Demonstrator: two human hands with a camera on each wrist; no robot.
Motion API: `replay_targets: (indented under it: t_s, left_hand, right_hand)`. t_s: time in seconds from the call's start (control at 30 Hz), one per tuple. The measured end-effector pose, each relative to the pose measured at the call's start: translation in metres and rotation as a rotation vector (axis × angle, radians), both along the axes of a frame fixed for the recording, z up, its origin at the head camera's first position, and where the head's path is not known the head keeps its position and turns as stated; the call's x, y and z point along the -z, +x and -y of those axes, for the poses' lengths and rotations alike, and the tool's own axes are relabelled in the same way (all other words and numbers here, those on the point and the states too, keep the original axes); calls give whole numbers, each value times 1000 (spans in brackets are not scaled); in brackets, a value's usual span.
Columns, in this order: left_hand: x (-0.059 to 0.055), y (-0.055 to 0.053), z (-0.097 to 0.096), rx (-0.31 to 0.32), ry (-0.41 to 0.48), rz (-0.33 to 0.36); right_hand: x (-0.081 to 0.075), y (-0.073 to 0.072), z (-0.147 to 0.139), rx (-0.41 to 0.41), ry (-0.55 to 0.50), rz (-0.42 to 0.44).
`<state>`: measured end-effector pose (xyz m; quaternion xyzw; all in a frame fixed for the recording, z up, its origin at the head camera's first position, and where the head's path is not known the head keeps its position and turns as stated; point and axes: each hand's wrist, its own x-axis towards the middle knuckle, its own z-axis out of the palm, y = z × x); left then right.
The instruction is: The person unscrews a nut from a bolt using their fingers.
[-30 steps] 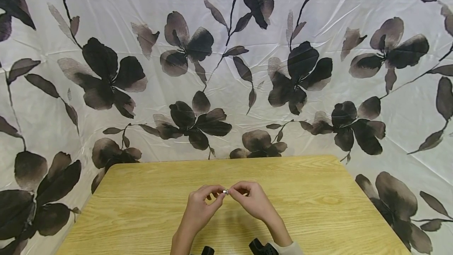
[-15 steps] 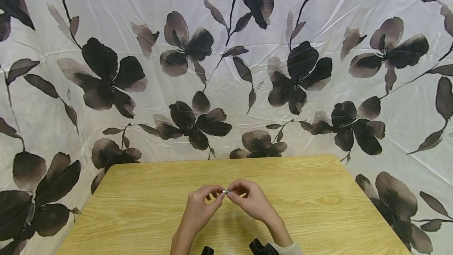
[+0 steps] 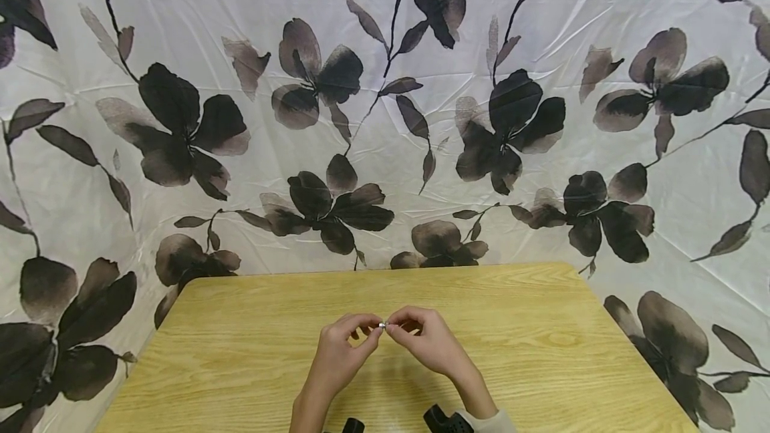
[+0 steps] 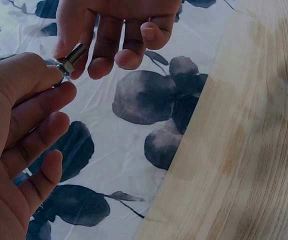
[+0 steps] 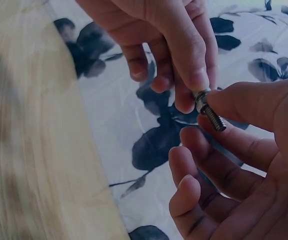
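Note:
A small metal bolt (image 5: 215,119) with a nut (image 5: 200,101) on its thread is held between both hands above the table. My left hand (image 3: 344,349) pinches the head end with thumb and forefinger, and its fingertips hide most of the head. From the other side my right hand (image 3: 434,346) has its thumb and forefinger at the nut, the thumb tip against it. The bare threaded end of the bolt (image 4: 77,50) sticks out past the nut towards the right palm. The other fingers of both hands are loosely bent.
Beneath the hands lies a wood-grain table (image 3: 240,326). A white cloth with dark flowers (image 3: 421,152) hangs behind it and along its sides. Black devices (image 3: 446,419) sit at the wrists, low in the head view.
My right thumb and forefinger have shifted slightly at the nut; half a second ago more of the threaded end showed between them. The left hand stays in place.

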<state>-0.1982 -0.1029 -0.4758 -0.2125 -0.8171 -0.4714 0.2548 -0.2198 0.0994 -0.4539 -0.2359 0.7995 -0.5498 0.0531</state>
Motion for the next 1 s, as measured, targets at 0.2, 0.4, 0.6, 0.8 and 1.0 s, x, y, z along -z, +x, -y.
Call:
replay_targets:
  t_s: [0.2,0.4,0.6,0.8,1.0]
  left_hand:
    - [0,0,0,-4,5,1]
    - [1,0,0,-6,13,1]
    - [1,-1,0,-9,13,-1]
    - [-2,1,-1,1,15,6]
    - [-2,2,-1,-1,14,16]
  right_hand:
    - [2,0,1,-3,-4,1]
    - [1,0,1,4,-14,-15]
    - [0,0,-1,36,3,-8]
    - [-1,0,-2,36,8,-6]
    - [-2,1,0,16,-5,3]
